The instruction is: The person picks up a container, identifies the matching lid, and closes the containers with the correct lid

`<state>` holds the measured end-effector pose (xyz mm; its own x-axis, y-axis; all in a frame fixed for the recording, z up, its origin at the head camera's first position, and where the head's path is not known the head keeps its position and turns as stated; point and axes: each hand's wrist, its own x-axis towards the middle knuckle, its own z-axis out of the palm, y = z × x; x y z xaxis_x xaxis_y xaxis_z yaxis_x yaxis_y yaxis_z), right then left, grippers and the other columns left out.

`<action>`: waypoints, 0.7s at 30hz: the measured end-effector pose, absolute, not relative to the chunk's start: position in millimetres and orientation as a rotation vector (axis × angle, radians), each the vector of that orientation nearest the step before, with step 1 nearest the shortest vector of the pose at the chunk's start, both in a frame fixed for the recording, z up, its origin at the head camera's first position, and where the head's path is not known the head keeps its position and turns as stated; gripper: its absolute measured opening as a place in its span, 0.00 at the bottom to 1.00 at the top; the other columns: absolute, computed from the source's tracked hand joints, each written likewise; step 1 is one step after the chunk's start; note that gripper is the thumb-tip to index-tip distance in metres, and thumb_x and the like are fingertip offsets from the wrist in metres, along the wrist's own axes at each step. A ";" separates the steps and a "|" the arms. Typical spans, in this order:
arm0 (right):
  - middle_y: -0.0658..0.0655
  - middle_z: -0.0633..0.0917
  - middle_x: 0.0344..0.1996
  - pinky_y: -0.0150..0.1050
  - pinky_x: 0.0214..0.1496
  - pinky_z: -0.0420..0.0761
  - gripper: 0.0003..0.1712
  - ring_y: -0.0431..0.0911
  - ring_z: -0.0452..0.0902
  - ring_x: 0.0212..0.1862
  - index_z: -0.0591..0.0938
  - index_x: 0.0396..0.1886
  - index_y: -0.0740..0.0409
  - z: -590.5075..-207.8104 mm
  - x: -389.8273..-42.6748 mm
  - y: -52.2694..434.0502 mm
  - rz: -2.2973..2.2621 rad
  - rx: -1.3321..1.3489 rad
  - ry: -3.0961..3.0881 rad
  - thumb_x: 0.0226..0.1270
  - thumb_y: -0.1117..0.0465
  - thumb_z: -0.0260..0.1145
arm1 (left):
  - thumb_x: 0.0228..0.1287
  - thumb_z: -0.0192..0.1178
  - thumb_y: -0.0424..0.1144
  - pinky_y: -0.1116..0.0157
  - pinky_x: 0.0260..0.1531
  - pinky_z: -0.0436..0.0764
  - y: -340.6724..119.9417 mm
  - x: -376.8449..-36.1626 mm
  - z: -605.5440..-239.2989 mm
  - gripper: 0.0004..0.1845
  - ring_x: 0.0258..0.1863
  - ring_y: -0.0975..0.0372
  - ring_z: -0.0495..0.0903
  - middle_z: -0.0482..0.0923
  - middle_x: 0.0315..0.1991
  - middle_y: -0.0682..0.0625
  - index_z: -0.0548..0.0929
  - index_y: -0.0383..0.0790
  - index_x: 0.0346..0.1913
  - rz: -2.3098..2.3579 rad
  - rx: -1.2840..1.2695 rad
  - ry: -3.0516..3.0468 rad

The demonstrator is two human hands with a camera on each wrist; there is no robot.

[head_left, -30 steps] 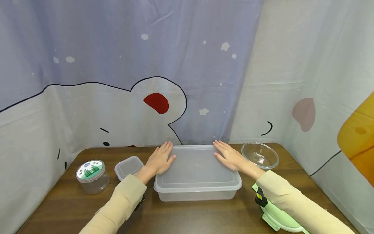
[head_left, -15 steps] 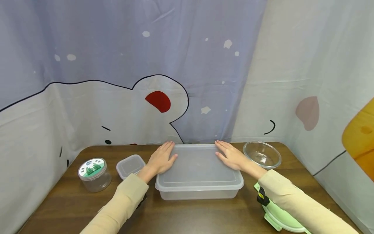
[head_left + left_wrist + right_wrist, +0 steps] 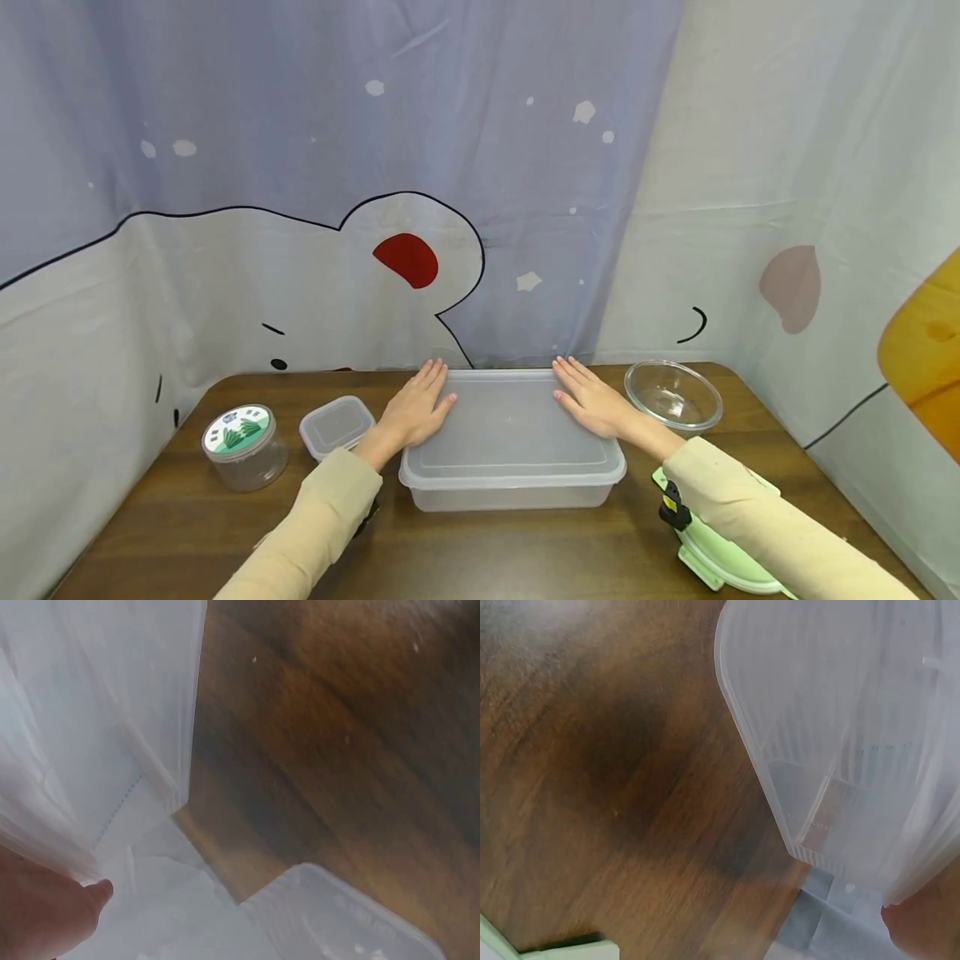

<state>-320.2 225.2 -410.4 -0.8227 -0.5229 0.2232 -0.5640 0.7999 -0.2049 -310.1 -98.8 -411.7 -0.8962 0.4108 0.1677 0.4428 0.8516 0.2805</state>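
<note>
Risk noted first: both palms lie on a thin, flexible lid (image 3: 510,425), so uneven pressure could bow it or leave one corner unseated, and a sideways push could slide the whole box across the smooth counter (image 3: 187,517) into its neighbours.

Left to right:
- Round clear jar (image 3: 243,447), white-and-green printed lid, near the counter's left edge.
- Small square container (image 3: 334,426), translucent plastic, rounded corners, lid on, just beside the left wrist.
- Left hand (image 3: 415,409): grip released, fingers straight and flat on the lid's left end.
- Large rectangular box (image 3: 512,496), frosted plastic with a lipped rim, sits at counter centre close to the curtain; wrist views show ribbed translucent walls.
- Right hand (image 3: 594,402): grip released, fingers flat on the lid's right end.
- Glass bowl (image 3: 672,397), clear, round, just beside the box's far right corner.
- Pale green lidded dish (image 3: 712,558), partly hidden under the right sleeve.

Counter: dark brown wood grain.
</note>
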 end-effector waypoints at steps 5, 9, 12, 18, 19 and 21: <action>0.68 0.56 0.73 0.57 0.76 0.51 0.33 0.62 0.45 0.76 0.58 0.71 0.72 -410.7 -319.2 225.9 0.383 0.857 -2.829 0.77 0.54 0.47 | 0.77 0.38 0.50 0.46 0.74 0.51 -98.1 -308.3 -410.6 0.31 0.77 0.50 0.47 0.51 0.76 0.40 0.56 0.32 0.73 -0.509 -0.642 -2.920; 0.69 0.60 0.72 0.58 0.75 0.53 0.32 0.63 0.48 0.75 0.61 0.70 0.70 -411.3 -321.5 223.3 0.469 0.818 -2.796 0.76 0.53 0.49 | 0.76 0.40 0.50 0.44 0.73 0.52 -101.6 -304.3 -408.3 0.29 0.75 0.50 0.53 0.57 0.74 0.41 0.62 0.34 0.71 -0.457 -0.602 -2.878; 0.68 0.66 0.69 0.59 0.74 0.56 0.30 0.64 0.54 0.73 0.67 0.68 0.69 -411.0 -322.6 223.3 0.474 0.749 -2.759 0.74 0.54 0.52 | 0.74 0.45 0.47 0.42 0.71 0.55 -102.9 -298.0 -405.3 0.26 0.72 0.48 0.60 0.65 0.70 0.40 0.69 0.35 0.67 -0.407 -0.610 -2.825; 0.68 0.72 0.65 0.59 0.68 0.66 0.28 0.65 0.65 0.67 0.72 0.64 0.68 -401.9 -314.8 225.5 0.397 0.585 -2.775 0.69 0.56 0.56 | 0.70 0.53 0.44 0.40 0.68 0.60 -96.6 -269.9 -394.9 0.24 0.67 0.47 0.67 0.73 0.64 0.40 0.74 0.36 0.64 -0.422 -0.702 -2.753; 0.67 0.73 0.64 0.59 0.66 0.68 0.28 0.65 0.67 0.66 0.72 0.64 0.68 -398.9 -312.1 225.5 0.395 0.562 -2.796 0.69 0.56 0.57 | 0.69 0.53 0.44 0.40 0.67 0.60 -95.1 -263.6 -393.9 0.24 0.67 0.47 0.68 0.73 0.63 0.40 0.74 0.36 0.64 -0.427 -0.718 -2.747; 0.68 0.73 0.64 0.57 0.57 0.76 0.28 0.64 0.73 0.61 0.72 0.64 0.68 -391.9 -305.8 225.4 0.402 0.527 -2.836 0.68 0.58 0.57 | 0.69 0.54 0.44 0.40 0.66 0.62 -91.7 -250.9 -393.4 0.24 0.67 0.47 0.68 0.73 0.64 0.41 0.73 0.37 0.64 -0.436 -0.747 -2.732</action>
<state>-305.8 225.4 -391.9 -0.9093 -0.3167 0.2701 -0.3792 0.8978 -0.2239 -250.9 -91.7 -393.4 -0.8289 0.4459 0.3376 0.5288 0.8215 0.2134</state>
